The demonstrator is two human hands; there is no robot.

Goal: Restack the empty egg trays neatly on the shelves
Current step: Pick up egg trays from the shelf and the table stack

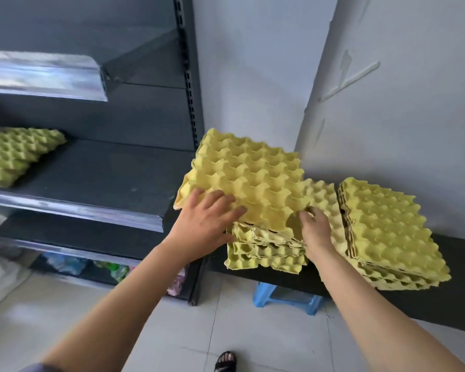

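I see the dark shelving unit [97, 173] filling the left, with a few shelf trays [14, 154] lying on its middle shelf at the far left. To the right, a low dark counter [457, 255] carries two piles of yellow egg trays: the right stack [387, 232] and, just beside it, the left stack [266, 251]. The top tray [247, 173] lies tilted and skewed on the left stack, overhanging toward the shelving. A blue stool [285, 296] stands below the counter. My left grip [207, 226] holds the top tray's near left corner, fingers spread on top, thumb beneath; my right grip [316, 232] pinches its near edge
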